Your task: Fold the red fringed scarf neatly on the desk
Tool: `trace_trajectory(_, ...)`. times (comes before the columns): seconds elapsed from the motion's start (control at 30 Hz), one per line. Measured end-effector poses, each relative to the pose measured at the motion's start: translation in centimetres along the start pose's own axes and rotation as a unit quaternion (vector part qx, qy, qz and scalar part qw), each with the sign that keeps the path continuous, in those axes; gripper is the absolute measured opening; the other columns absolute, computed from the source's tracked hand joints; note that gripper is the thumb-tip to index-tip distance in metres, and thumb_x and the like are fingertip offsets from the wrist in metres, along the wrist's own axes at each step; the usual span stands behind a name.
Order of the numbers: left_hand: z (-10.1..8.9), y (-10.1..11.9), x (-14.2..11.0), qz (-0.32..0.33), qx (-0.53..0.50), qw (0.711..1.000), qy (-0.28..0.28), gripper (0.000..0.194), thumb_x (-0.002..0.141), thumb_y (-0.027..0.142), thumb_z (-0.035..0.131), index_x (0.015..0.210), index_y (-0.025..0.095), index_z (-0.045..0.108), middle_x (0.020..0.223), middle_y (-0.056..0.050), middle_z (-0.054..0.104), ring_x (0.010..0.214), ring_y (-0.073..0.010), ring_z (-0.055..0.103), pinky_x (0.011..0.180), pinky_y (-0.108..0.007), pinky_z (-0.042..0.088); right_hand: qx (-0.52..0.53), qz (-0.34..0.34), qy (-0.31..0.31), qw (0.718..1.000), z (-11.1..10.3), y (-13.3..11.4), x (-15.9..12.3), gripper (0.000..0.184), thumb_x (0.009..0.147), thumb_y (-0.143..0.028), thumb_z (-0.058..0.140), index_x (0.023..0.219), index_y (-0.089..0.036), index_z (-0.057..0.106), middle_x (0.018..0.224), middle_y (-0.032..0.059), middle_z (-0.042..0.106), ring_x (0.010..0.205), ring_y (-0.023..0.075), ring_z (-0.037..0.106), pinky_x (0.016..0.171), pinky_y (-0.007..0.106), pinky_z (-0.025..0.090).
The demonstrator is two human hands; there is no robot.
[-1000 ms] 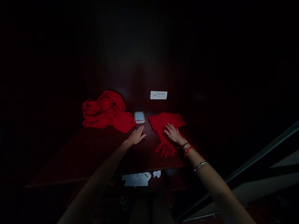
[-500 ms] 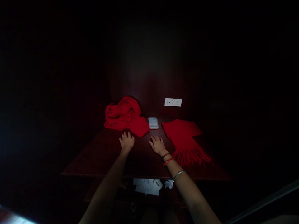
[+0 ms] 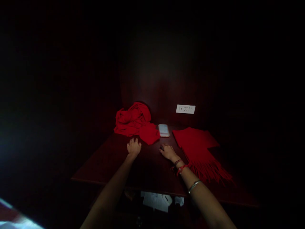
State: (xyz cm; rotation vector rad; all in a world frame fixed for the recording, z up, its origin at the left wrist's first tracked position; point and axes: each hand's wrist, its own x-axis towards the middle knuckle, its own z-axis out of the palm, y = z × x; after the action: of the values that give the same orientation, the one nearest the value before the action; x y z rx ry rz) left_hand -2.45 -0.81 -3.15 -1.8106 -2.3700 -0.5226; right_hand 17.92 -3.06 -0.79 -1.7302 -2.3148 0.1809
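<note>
My left hand (image 3: 134, 147) rests palm down on the dark tabletop, fingers spread and nothing in it. It is just in front of a crumpled red scarf (image 3: 133, 119), whose folded end (image 3: 149, 133) lies to its right. My right hand (image 3: 168, 151) is low over the table, its fingers bent, with a dark gap between thumb and forefinger and no object visible in it. Nearest to it are a phone with a lit, blurred screen (image 3: 164, 130) behind, and a second red scarf (image 3: 195, 143) lying flat on its right, fringe toward me.
A white wall socket (image 3: 186, 109) is on the dark panel behind the table (image 3: 102, 165). Below the front edge, papers (image 3: 156, 202), a white object (image 3: 167, 199) and a crumpled tissue (image 3: 179, 201) lie on a lower shelf. Surroundings are very dark.
The whole view has shifted, so things appear further right and lower. My right hand's fingers have bent from being stretched out. Both scarves and the phone stay in place.
</note>
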Motion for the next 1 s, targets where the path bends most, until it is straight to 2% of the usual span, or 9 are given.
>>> trace_trajectory(0.17,-0.6,-2.4,2.0,-0.073,-0.040,0.991,0.103,0.044,0.081,0.028,0.032,0.122,0.013,0.034,0.127,-0.016,0.033,0.116,-0.0273,0.029,0.081,-0.040,0.038,0.013,-0.029,0.025,0.999,-3.6,-1.6,4.6,0.032,0.079,-0.026,0.038,0.103,-0.014,0.055,0.106,0.0101,0.057,0.097,0.0181,0.052,0.080,0.024,0.037)
trace_trajectory(0.27,-0.6,-3.0,2.6,-0.062,-0.078,0.984,0.144,0.043,0.081,0.027,0.033,0.121,0.012,0.035,0.123,-0.017,0.035,0.114,-0.0278,0.031,0.080,-0.039,0.040,0.018,-0.015,0.034,0.999,-4.7,-1.9,5.3,0.032,0.080,-0.028,0.038,0.102,-0.015,0.056,0.105,0.0086,0.058,0.095,0.0175,0.053,0.078,0.021,0.038)
trace_trajectory(0.37,-0.9,-3.0,2.5,-0.002,-0.095,0.980,0.174,0.042,0.081,0.025,0.035,0.121,0.012,0.036,0.124,-0.016,0.033,0.115,-0.0273,0.029,0.083,-0.039,0.038,0.015,0.036,0.032,0.999,-5.3,0.5,2.9,0.031,0.079,-0.032,0.041,0.102,-0.019,0.057,0.104,0.0065,0.059,0.096,0.0170,0.053,0.076,0.020,0.038)
trace_trajectory(0.47,-1.0,-1.8,2.0,0.081,-0.111,0.973,0.187,0.038,0.081,0.022,0.035,0.117,0.013,0.040,0.124,-0.014,0.032,0.116,-0.0251,0.027,0.091,-0.037,0.032,-0.004,0.147,0.036,0.989,-6.6,6.0,-1.6,0.032,0.080,-0.031,0.038,0.100,-0.017,0.058,0.101,0.0110,0.059,0.096,0.0200,0.052,0.076,0.024,0.039)
trace_trajectory(0.57,-0.7,1.8,0.5,0.245,-0.141,0.951,0.125,0.033,0.081,0.020,0.035,0.112,0.017,0.045,0.122,-0.008,0.036,0.113,-0.0198,0.033,0.096,-0.031,0.028,-0.026,0.284,0.034,0.958,-8.0,12.3,-6.1,0.035,0.080,-0.031,0.037,0.101,-0.011,0.058,0.101,0.0191,0.057,0.093,0.0249,0.054,0.071,0.030,0.041)
trace_trajectory(0.67,0.0,7.6,-1.5,0.392,-0.184,0.901,0.013,0.032,0.081,0.023,0.037,0.113,0.019,0.043,0.117,-0.004,0.042,0.105,-0.0159,0.042,0.093,-0.026,0.032,-0.029,0.372,0.013,0.928,-8.6,16.9,-8.8,0.039,0.077,-0.036,0.043,0.100,-0.009,0.058,0.102,0.0204,0.056,0.093,0.0252,0.054,0.070,0.030,0.042)
trace_trajectory(0.77,0.8,13.7,-2.9,0.418,-0.206,0.882,-0.064,0.036,0.079,0.023,0.043,0.114,0.018,0.041,0.117,-0.005,0.042,0.104,-0.0166,0.043,0.090,-0.027,0.035,-0.019,0.408,0.008,0.913,-8.0,19.0,-9.0,0.047,0.074,-0.046,0.044,0.101,-0.010,0.058,0.104,0.0190,0.055,0.096,0.0251,0.053,0.072,0.031,0.042)
trace_trajectory(0.83,1.4,16.7,-3.2,0.417,-0.208,0.881,-0.079,0.036,0.077,0.021,0.046,0.112,0.017,0.043,0.116,-0.006,0.044,0.103,-0.0171,0.044,0.088,-0.027,0.036,-0.009,0.420,0.012,0.907,-7.5,19.5,-8.3,0.049,0.073,-0.048,0.043,0.104,-0.012,0.057,0.107,0.0173,0.054,0.097,0.0252,0.052,0.073,0.032,0.042)
trace_trajectory(1.0,2.7,19.4,-2.3,0.392,-0.202,0.894,-0.081,0.026,0.074,0.016,0.048,0.100,0.014,0.052,0.104,-0.008,0.053,0.097,-0.0179,0.049,0.083,-0.026,0.038,0.033,0.419,0.020,0.907,-6.7,20.2,-6.3,0.041,0.072,-0.047,0.046,0.101,-0.020,0.058,0.105,0.0100,0.057,0.095,0.0205,0.054,0.072,0.028,0.043)
